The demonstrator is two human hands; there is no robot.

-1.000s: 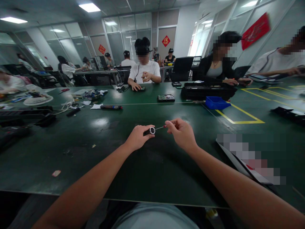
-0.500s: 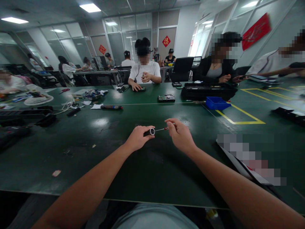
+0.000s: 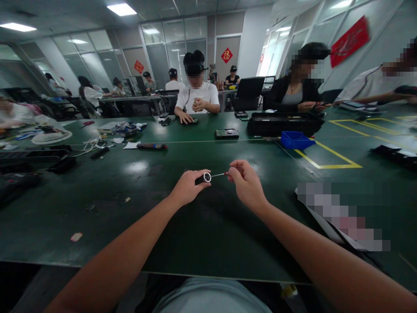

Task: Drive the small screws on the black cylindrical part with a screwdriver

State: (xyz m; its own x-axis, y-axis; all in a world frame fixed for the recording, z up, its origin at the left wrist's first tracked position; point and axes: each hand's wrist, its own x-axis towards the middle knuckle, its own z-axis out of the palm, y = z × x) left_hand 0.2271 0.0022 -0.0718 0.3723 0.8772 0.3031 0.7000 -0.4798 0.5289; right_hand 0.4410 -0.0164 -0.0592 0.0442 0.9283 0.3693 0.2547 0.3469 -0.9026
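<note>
My left hand (image 3: 188, 186) is closed round a dark cylindrical part (image 3: 202, 178) with a bright ring at its end, which faces towards me and to the right. In my right hand (image 3: 246, 182) is a thin screwdriver (image 3: 219, 174) with a reddish handle, gripped between thumb and fingers. Its metal shaft points left and its tip meets the ringed end of the part; whether it sits on a screw is too small to tell. Both hands are above the green table (image 3: 208, 234), close to its middle.
A blue tray (image 3: 297, 140) and a long black housing (image 3: 283, 124) stand at the back right. Beyond my hands lie a circuit-board device (image 3: 227, 133) and a dark tool (image 3: 151, 146). Cables and a white fan-like piece (image 3: 51, 136) are at left. Co-workers sit across the table.
The fingers of my right hand have shifted round the screwdriver handle, curling a little more. My left hand and the cylindrical part stay nearly in place.
</note>
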